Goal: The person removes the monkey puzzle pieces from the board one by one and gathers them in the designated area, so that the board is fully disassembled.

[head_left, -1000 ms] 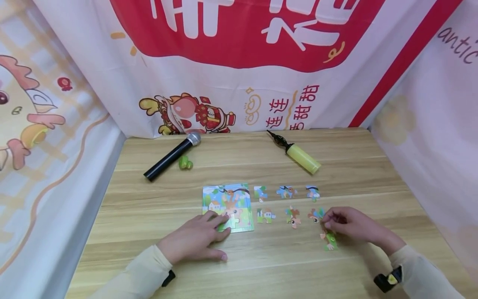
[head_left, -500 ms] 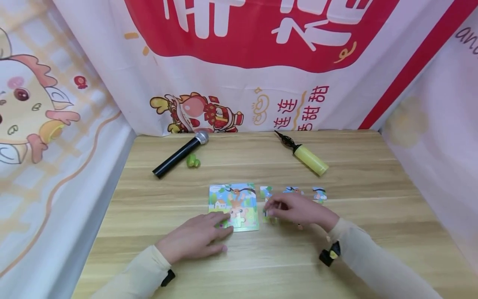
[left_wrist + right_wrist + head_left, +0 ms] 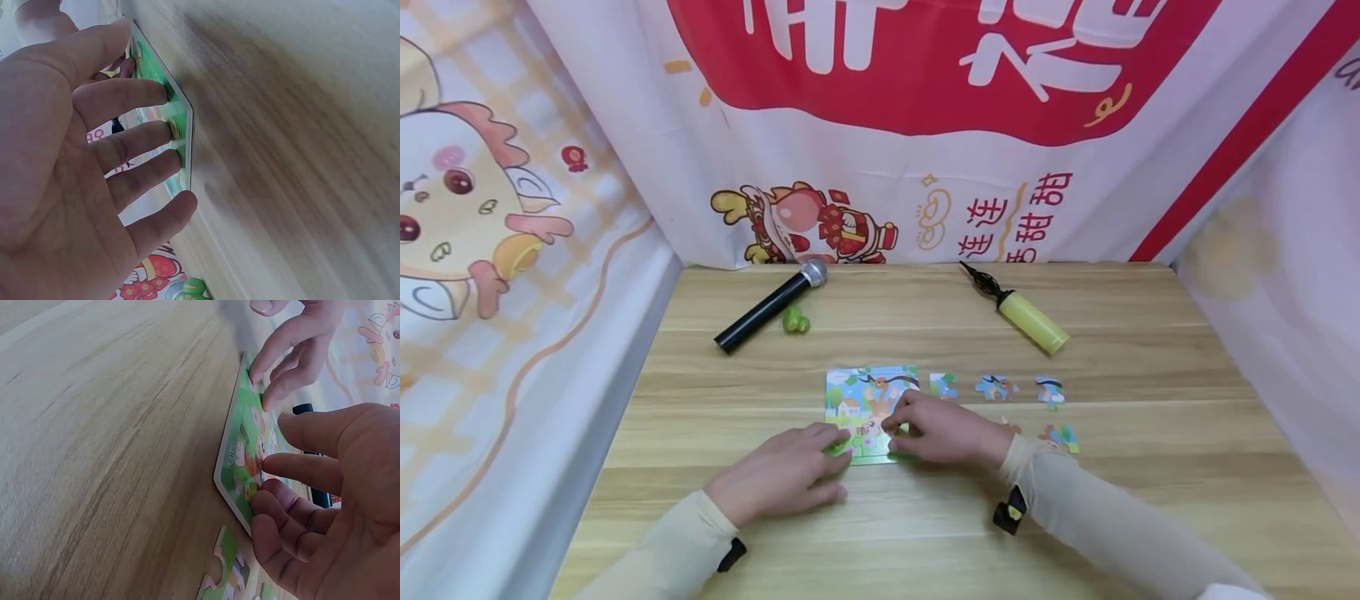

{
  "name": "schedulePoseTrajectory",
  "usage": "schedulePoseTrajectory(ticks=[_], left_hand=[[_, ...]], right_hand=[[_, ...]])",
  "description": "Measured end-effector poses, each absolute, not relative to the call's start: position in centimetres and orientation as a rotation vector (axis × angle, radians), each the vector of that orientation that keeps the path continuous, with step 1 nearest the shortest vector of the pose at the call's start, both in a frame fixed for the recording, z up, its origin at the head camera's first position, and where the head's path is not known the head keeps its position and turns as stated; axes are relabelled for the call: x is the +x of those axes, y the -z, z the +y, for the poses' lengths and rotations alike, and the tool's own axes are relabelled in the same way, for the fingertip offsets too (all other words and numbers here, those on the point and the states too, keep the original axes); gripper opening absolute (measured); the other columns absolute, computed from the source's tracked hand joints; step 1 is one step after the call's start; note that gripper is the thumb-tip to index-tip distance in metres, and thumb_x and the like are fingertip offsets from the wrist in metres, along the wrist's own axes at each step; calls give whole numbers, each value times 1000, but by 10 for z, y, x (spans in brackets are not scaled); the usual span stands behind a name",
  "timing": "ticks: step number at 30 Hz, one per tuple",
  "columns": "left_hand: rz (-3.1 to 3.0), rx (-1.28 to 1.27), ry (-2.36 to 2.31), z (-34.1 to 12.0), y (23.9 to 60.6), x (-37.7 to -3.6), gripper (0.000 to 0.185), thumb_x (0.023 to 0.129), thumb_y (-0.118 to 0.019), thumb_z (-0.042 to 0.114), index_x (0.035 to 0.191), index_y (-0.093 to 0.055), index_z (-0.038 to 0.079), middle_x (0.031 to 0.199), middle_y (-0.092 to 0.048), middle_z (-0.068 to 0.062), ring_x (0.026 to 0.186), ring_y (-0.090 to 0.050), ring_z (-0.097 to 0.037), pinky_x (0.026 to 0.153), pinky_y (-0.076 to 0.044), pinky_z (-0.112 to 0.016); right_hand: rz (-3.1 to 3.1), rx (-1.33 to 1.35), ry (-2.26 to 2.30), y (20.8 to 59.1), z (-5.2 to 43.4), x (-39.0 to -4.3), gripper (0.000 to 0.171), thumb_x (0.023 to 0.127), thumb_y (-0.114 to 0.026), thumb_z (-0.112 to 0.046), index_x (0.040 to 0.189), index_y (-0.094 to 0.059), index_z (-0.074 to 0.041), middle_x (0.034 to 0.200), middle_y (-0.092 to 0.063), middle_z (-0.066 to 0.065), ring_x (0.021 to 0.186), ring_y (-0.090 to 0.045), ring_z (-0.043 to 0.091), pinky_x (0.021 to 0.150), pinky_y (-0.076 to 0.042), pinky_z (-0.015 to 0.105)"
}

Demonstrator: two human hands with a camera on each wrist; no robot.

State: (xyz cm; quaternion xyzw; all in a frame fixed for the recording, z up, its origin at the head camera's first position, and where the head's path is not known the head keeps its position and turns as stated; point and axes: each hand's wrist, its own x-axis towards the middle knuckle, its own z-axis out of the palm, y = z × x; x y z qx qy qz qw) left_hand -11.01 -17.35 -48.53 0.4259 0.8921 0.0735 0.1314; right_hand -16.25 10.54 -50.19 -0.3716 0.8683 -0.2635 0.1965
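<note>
R hand [image 3: 943, 433] moved onto puzzle board [image 3: 871, 392], fingers pressing a piece; L hand [image 3: 782, 475] flat, steadying board

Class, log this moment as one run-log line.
left hand: presses puzzle board edge | right hand: fingers on board | loose pieces: right of board

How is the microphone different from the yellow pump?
The microphone is black with a silver head; the yellow pump has a black nozzle. The microphone lies far left beside a green toy; the pump lies far right, alone. Both lie flat on the wooden table, untouched.
</note>
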Motion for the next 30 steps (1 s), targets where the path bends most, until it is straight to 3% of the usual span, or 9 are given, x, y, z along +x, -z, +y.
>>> schedulePoseTrajectory(ticks=[6, 19, 30], left_hand=[[2587, 1225, -209, -173, 484, -111, 52, 100, -61, 48, 136, -66, 10, 149, -50, -14, 136, -45, -30, 106, -44, -48], [2559, 1185, -191, -170, 484, -112, 55, 100, -58, 50, 138, -64, 11, 152, -47, -12, 138, -42, -30, 104, -45, -49], [2548, 1164, -209, -169, 482, -111, 54, 100, -59, 50, 138, -65, 11, 152, -47, -13, 138, -42, -30, 103, -45, -49]], right_hand=[[2430, -1009, 764, 502, 104, -166, 29, 102, -64, -27, 123, -73, -10, 105, -59, -3, 83, -54, 9, 72, -50, 26], [2450, -961, 800, 503, 101, -170, 15, 101, -67, -25, 108, -75, -16, 96, -61, -12, 84, -56, 6, 74, -50, 27], [2420, -920, 843, 502, 99, -169, 10, 102, -66, -24, 104, -73, -17, 84, -65, -14, 67, -57, 5, 63, -50, 27]])
